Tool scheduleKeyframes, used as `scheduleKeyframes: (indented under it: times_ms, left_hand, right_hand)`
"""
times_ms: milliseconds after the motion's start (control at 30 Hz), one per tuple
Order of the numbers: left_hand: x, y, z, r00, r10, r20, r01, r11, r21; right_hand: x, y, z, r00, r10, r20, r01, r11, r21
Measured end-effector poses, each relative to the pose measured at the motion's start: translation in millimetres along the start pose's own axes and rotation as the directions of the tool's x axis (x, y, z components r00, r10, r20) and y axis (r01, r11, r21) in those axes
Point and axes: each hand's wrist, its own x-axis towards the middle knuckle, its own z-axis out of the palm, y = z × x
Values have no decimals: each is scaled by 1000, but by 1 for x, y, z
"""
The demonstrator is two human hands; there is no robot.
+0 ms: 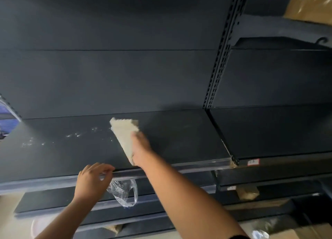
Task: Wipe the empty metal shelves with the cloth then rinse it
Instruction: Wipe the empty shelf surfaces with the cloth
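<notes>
Now our right hand point(141, 145) presses the cloth point(124, 136) flat on the shelf point(179, 136). Our left hand point(93, 179) pinches the shelf's front edge, perhaps gripping the plastic bag point(124, 194) too.

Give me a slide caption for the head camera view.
Right hand presses a folded cloth on the dark metal shelf; left hand grips its front edge.

Dark shelf point(179, 140) surface bare either side of cloth point(124, 140); open clearance above to back panel point(107, 80). Slotted upright point(221, 55) bounds its right end. Plastic bag point(124, 194) hangs below front edge.
</notes>
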Motion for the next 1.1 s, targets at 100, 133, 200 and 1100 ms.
scheduleKeyframes:
  times_ms: [100, 133, 200, 1100]
  left_hand:
    - [0, 2, -1, 1000, -22, -2, 22, 1000, 6]
    - [0, 3, -1, 1000, -20, -10, 20, 1000, 5]
    - [0, 5, -1, 999, -27, -22, 27, 1000, -4]
    - [-3, 7, 2, 997, -56, -50, 52, 997, -65]
  right_hand:
    - [14, -28, -71, 988, 116, -103, -42, 840, 541]
    - [21, -36, -99, 979, 72, -190, 40, 849, 527]
    - [41, -45, -153, 932, -74, -354, 196, 926, 322]
    - [73, -33, -98, 998, -38, -57, 60, 893, 447]
